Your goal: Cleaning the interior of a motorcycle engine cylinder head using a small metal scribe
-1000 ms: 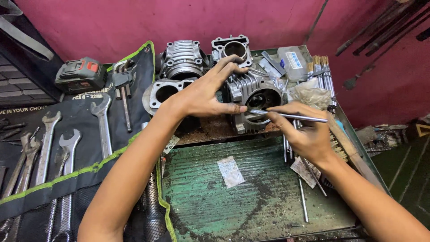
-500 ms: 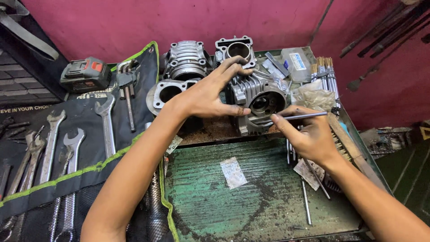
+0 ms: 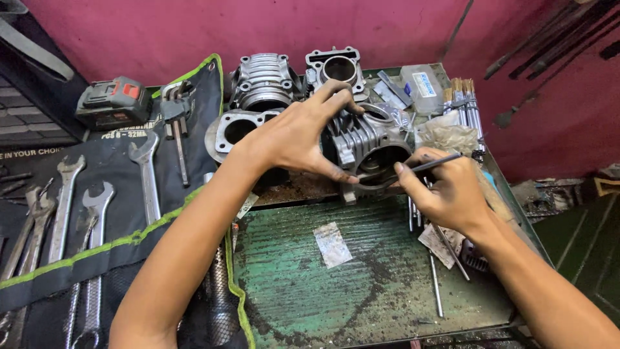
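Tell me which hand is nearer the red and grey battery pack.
Left. The left hand grips the finned engine cylinder, right of the battery pack; the right hand, holding a thin metal tool, is farther right still.

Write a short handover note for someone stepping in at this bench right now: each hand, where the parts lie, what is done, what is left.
Left hand: grip over the top of the finned engine cylinder, thumb at the rim of its bore, holding it on its side at the back edge of the green tray.
Right hand: pinches a thin metal rod, tip at the bore's mouth.
Nearby: three more cylinders behind, spanners in the tool roll to the left, loose rods on the tray.
Done: cylinder steadied, rod at the bore.
Left: the work inside the bore; how far along it is, the picture does not show.
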